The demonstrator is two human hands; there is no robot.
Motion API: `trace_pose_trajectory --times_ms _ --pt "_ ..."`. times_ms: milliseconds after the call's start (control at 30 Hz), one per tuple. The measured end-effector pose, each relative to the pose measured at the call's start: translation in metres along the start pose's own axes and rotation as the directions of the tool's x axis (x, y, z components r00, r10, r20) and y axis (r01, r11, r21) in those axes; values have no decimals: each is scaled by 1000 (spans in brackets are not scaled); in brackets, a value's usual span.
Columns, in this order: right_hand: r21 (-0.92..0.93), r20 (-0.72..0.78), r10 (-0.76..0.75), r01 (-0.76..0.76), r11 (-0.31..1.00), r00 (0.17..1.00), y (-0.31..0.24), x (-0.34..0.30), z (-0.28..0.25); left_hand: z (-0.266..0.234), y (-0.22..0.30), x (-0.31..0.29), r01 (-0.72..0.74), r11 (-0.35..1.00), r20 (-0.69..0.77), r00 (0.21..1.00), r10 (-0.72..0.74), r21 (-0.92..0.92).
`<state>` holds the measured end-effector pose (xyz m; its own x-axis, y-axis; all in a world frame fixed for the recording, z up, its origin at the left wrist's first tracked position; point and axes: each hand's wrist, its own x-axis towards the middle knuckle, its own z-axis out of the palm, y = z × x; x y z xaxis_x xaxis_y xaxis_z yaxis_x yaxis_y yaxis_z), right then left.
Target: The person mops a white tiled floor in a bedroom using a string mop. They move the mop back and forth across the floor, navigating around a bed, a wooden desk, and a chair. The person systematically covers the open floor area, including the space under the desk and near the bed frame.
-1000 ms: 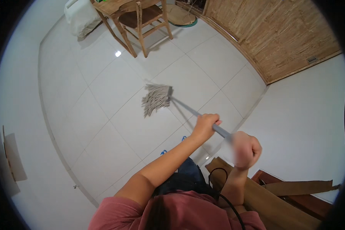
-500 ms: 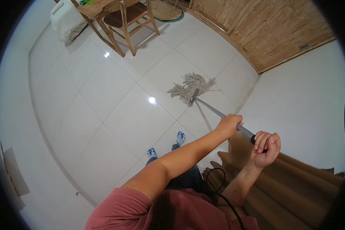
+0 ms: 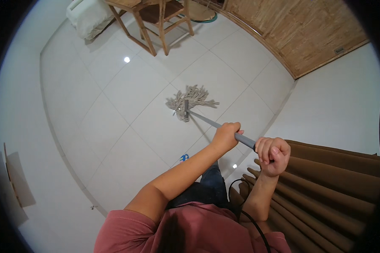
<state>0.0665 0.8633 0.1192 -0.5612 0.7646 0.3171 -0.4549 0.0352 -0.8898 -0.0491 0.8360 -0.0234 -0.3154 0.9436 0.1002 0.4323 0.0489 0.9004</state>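
Observation:
A string mop (image 3: 193, 101) with grey-beige strands rests on the white tiled floor (image 3: 126, 101), its strands fanned out toward the right. The grey mop handle (image 3: 204, 119) slopes up from the head toward me. My left hand (image 3: 226, 137) is wrapped round the handle partway along. Higher up, at the handle's end, my right hand (image 3: 273, 156) is closed on the grip, which its fingers mostly hide.
Brown pleated curtain (image 3: 325, 181) hangs close on my right. A wooden chair (image 3: 164, 25) and table stand at the far side, with a white-covered bundle (image 3: 88, 19) to their left. Wooden panelling (image 3: 291, 33) lines the far right. A black cable (image 3: 253, 227) loops by my right arm.
The mop head has slid left and slightly nearer across the floor, its strands now trailing right. Both hands have moved left with the handle, still gripping it.

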Motion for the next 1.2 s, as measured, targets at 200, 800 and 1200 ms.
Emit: trace_pose_trajectory --times_ms 200,800,1200 --pt "-55 267 77 -65 996 961 34 -11 76 -85 -27 -56 132 991 -85 988 -129 37" --pt "20 816 86 -178 984 571 126 -65 221 -210 -109 -245 465 881 -457 803 -382 81" --pt "-149 773 227 -178 973 593 117 3 139 -145 -105 -156 389 919 -604 748 -274 65"
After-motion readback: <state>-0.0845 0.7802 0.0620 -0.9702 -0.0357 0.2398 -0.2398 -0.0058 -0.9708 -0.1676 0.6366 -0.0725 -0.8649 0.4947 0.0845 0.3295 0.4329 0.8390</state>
